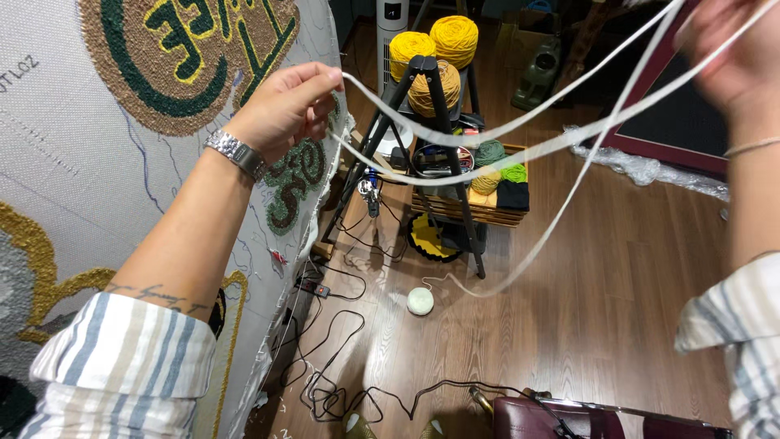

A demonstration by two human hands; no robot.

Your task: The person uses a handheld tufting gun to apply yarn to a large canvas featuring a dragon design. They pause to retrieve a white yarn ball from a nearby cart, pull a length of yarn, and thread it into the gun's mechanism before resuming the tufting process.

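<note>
The white yarn (520,134) sags in strands between my hands, running left to right, one tail dropping to the small ball (420,301) on the floor; my left hand (284,110) pinches its end, my right hand (731,57) is blurred, grip unclear

Both arms w/ rolled striped sleeves (122,366), white/grey/tan/blue. Left wrist has a silver metal watch (236,153), forearm tattoo (154,294); right wrist 1 thin bracelet (751,147).
</note>
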